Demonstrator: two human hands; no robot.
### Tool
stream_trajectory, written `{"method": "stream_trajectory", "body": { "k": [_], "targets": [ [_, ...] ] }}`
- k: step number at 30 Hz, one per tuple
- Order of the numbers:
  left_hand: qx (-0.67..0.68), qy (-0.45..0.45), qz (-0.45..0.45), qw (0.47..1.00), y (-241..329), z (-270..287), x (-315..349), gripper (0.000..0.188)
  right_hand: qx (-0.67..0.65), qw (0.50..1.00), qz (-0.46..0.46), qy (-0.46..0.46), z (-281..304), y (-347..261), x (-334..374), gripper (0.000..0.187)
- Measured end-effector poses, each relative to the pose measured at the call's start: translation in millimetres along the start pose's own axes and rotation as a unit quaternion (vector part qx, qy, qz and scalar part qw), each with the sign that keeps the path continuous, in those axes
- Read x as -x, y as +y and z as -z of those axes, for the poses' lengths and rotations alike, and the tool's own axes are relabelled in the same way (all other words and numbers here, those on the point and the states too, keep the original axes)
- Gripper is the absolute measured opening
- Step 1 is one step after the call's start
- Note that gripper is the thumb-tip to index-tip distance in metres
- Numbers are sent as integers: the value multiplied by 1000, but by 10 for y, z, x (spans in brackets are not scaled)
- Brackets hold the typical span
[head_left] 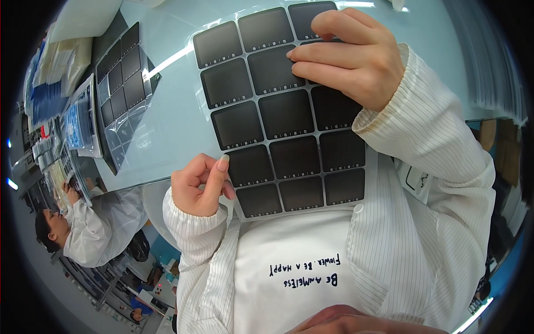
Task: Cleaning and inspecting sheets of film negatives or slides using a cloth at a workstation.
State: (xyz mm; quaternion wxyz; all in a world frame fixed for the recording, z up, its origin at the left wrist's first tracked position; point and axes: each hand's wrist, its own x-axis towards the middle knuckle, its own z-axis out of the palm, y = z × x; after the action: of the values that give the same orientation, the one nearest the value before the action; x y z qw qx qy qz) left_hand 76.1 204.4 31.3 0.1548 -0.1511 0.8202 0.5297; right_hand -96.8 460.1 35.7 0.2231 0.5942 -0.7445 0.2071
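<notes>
A pale sheet point(266, 142) bearing rows of dark, round-cornered rectangles lies before me, its near end by my chest. Each rectangle has a line of small light marks along its lower edge. My left hand point(201, 183) is closed at the sheet's lower left edge, pinching it between thumb and fingers. Over the upper right part of the sheet is my right hand point(356, 61), its thumb and forefinger drawn close together just above a dark rectangle. Whatever may be between those fingertips is too small to make out. The right hand hides some of the rectangles under it.
The sheet rests on a glossy pale table point(172, 106). Further left lies another sheet of dark rectangles point(119, 78), partly peeled away, beside stacked blue-and-clear packs point(78, 125). At the far left a co-worker point(92, 228) in white sits at the bench. Clear sheets point(495, 83) are stacked on the right.
</notes>
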Motion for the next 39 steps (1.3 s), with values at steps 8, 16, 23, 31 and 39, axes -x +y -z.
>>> {"method": "stream_trajectory", "body": {
  "k": [8, 16, 23, 31, 39],
  "targets": [
    [2, -13, -9, 1000, -6, 23, 10, 29, 104, 992, 57, -43, 68, -18, 0, 23],
    [4, 0, -13, 1000, -27, 17, 1, 29, 106, 992, 68, -15, 64, -31, -26, 19],
    [-4, 8, -2, 1000, -10, 1, 3, 29, -33, 962, -268, 44, 135, -253, 148, 17],
    [-6, -68, -9, 998, -45, 105, -8, 28, -308, 679, -574, -339, 779, -635, 666, 26],
    [-56, -123, -30, 990, -91, 189, -41, 27, -592, 549, -580, -103, 391, -746, 627, 30]
  ]
}}
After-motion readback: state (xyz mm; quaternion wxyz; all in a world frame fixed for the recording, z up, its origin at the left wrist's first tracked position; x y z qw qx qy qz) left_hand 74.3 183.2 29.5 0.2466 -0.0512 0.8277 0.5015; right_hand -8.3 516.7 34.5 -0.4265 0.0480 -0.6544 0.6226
